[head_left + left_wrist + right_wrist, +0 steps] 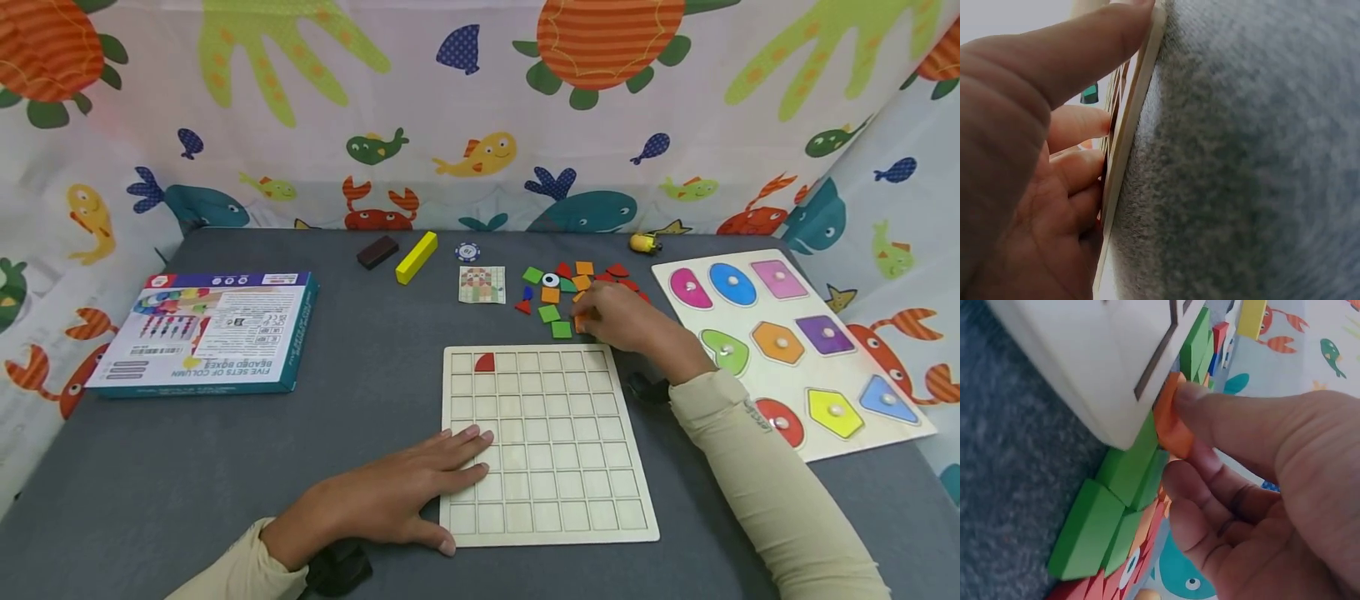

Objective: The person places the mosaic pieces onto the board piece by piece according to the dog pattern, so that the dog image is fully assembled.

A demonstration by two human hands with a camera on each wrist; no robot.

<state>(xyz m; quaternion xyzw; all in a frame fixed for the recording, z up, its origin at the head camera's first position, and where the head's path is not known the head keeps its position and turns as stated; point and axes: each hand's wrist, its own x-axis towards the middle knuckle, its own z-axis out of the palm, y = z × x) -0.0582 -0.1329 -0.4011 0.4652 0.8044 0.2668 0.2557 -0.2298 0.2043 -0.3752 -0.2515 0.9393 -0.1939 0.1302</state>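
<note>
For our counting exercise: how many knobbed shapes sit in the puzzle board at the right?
9, three rows of three. Back: pink egg, blue oval, pink square. Middle: green shape, orange hexagon, purple trapezoid. Front: red shape, yellow pentagon, blue triangle. None seems hidden.

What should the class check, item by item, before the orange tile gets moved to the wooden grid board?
1. Right hand pinches the small orange wooden tile: ok.
2. Left hand lies flat on the pale wooden grid board, steadying it: ok.
3. Grid squares free: ok; only one red quarter-circle tile sits in the top row.
4. Printed pattern card in view above the board: ok.
5. Which square the orange tile belongs in: cannot tell; card too small to read.
</note>
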